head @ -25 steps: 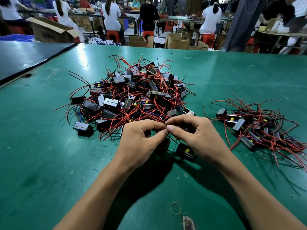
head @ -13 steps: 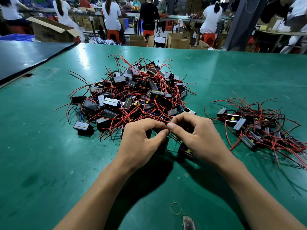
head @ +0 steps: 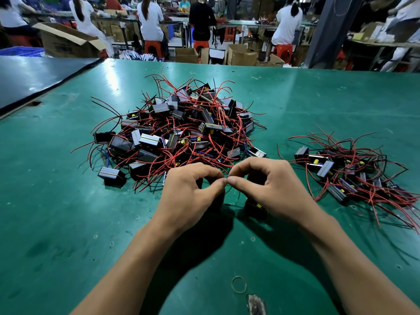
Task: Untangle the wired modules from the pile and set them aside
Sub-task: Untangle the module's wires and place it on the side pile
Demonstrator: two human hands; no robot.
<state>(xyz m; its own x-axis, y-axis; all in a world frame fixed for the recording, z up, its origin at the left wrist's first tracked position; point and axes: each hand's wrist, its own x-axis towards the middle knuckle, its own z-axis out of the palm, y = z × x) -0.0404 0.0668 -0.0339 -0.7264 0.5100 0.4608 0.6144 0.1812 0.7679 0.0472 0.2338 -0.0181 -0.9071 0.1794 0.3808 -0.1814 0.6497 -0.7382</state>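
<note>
A big tangled pile [head: 181, 130] of small black modules with red wires lies in the middle of the green table [head: 68, 223]. A smaller set-aside heap [head: 350, 176] of the same modules lies to the right. At the pile's near edge my left hand [head: 188, 196] and my right hand [head: 272, 189] meet thumb to thumb, each pinching thin wires. Under my right hand a black module [head: 255, 206] with a yellow part rests on the table, partly hidden. Another dark module sits beneath my left hand, mostly hidden.
A rubber band [head: 239, 284] lies on the table close to me, beside a worn patch [head: 255, 304]. A dark table [head: 34, 76] adjoins at the left. Beyond the far edge, people sit on red stools among cardboard boxes [head: 68, 42].
Both hands have stayed at the pile's near edge, shifting only slightly while working the wires between the fingertips. The module under my right hand has barely moved.
</note>
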